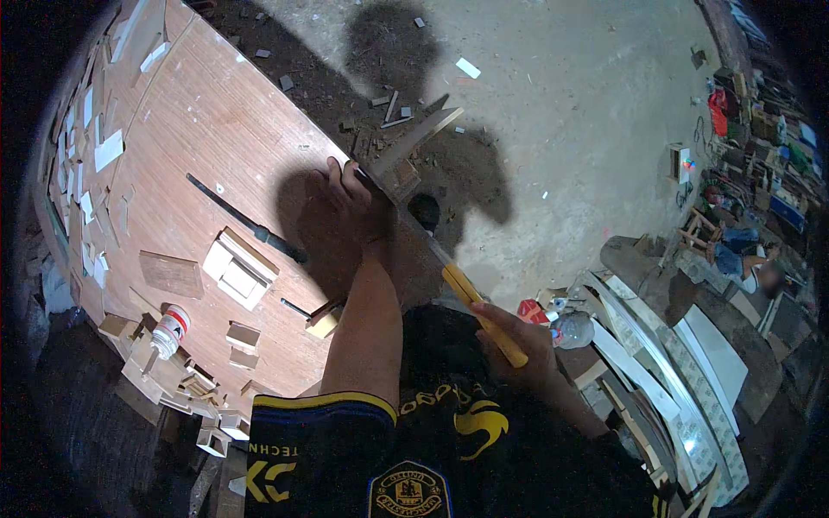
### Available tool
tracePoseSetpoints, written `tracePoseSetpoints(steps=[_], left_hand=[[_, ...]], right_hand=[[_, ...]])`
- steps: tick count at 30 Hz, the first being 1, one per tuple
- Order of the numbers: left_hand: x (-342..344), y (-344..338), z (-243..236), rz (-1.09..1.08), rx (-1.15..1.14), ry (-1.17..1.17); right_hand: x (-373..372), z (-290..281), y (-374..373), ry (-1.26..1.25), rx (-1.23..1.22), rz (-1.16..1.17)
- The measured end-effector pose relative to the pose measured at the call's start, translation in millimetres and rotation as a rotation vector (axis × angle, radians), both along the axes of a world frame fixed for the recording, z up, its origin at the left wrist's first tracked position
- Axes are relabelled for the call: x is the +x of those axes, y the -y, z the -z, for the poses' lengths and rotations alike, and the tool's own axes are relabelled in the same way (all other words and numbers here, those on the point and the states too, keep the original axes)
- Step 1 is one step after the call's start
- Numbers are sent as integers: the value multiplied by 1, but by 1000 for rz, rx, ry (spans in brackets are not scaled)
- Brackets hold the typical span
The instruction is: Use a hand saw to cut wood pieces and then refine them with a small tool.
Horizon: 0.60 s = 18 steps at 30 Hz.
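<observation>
In my right hand (527, 345) is the yellow handle (485, 315) of a tool. Its thin pale blade (439, 251) runs up and left along the table edge; the kind of tool is unclear. My left hand (352, 203) is at that edge, fingers curled over it beside a dark strip; what they grip is hidden. Just beyond, a narrow wooden piece (419, 138) juts out over the floor. On the table (250, 112), left of my left forearm, lies a long dark file (242, 215). A small pale wooden box piece (240, 269) is near its handle end.
A white bottle with a red band (173, 328) stands among small wooden pieces at the table's near left. Offcuts lie along the far left. Long panels (682, 380) and a clear plastic jug (573, 330) are at my right. A person (747, 268) is farther off among clutter.
</observation>
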<state>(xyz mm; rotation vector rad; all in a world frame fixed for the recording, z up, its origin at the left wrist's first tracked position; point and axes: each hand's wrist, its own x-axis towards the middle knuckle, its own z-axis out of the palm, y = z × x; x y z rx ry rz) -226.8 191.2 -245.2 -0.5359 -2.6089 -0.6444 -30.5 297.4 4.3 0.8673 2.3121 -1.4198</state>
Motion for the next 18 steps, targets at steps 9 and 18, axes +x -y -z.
tracePoseSetpoints(steps=[9,18], left_hand=[[1,16,16,32,-86,71],[3,11,24,47,49,-1]], right_hand=[[-5,-11,-4,-44,30,-39],[-1,-9,-5,-43,29,-37]])
